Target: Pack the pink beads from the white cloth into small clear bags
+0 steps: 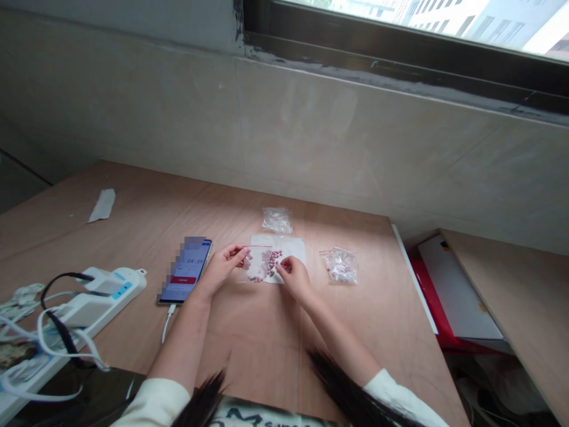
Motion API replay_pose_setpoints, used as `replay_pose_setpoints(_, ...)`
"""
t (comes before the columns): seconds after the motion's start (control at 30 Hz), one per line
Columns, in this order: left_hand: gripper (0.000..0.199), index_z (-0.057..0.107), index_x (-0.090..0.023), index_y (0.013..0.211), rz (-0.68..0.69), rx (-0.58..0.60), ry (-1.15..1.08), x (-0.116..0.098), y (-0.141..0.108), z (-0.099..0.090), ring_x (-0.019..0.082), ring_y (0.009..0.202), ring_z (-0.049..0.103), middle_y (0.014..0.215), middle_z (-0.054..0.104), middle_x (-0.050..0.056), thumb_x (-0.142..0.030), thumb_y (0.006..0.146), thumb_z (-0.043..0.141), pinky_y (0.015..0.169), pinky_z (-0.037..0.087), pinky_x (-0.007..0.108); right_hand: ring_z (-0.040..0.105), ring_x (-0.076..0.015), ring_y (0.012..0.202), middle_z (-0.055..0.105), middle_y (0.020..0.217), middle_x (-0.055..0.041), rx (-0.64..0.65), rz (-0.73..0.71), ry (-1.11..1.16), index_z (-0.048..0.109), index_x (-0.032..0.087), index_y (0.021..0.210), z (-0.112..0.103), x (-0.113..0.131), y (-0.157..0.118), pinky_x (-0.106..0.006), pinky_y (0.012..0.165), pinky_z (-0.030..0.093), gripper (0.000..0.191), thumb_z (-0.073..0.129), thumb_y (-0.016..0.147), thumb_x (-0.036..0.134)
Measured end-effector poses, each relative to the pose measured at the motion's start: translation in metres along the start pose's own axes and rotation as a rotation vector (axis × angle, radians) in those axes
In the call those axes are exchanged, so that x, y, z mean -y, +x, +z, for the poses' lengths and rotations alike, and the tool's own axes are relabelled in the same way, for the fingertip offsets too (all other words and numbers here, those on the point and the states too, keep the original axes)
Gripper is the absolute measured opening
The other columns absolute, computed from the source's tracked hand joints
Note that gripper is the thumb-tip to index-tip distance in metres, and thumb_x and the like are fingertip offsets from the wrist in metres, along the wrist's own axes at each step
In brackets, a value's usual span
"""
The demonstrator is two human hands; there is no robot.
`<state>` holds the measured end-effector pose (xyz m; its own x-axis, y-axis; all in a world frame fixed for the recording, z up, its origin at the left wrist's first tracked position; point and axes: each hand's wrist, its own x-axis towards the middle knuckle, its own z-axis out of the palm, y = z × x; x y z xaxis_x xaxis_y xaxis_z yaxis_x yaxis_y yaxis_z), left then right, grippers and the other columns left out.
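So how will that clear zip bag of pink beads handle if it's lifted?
The clear zip bag will likely be floppy, since its thin film looks creased and limp. The pink beads look round, so they'd probably roll and bunch at the lowest corner. It's probably light, so a pinch at the red-striped seal may do.

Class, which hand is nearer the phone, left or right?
Left. The left hand is right beside the phone; the right hand is farther away, on the other side of the plastic bag.
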<state>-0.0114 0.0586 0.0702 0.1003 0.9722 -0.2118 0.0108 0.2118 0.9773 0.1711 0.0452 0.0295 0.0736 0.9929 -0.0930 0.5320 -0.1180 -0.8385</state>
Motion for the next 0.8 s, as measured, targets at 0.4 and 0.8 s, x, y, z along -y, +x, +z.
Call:
replay_pose_setpoints(0.4, 0.031, 0.059, -0.013, 0.078, 0.007, 0.014, 0.105, -0.002, 0.003, -0.004, 0.013, 0.064, 0.057, 0.071, 0.061, 0.002, -0.041, 0.065, 0.058, 0.061, 0.045, 0.024, 0.046, -0.0175, 0.077, 0.051, 0.076, -0.0052, 0.004, -0.145, -0.162, 0.052, 0.018, 0.069, 0.005, -0.008, -0.007, -0.029, 0.07, 0.037, 0.003, 0.05, 0.07, 0.015)
replay_pose_setpoints(0.8, 0.027, 0.058, -0.014, 0.081, 0.026, 0.095, 0.118, 0.01, -0.007, 0.001, 0.013, 0.064, 0.055, 0.073, 0.059, 0.002, -0.038, 0.069, 0.054, 0.064, 0.043, 0.025, 0.046, -0.0167, 0.074, 0.05, 0.074, -0.0041, -0.007, -0.171, -0.216, 0.052, 0.018, 0.068, 0.004, -0.011, -0.012, -0.028, 0.067, 0.036, 0.006, 0.048, 0.069, 0.014)
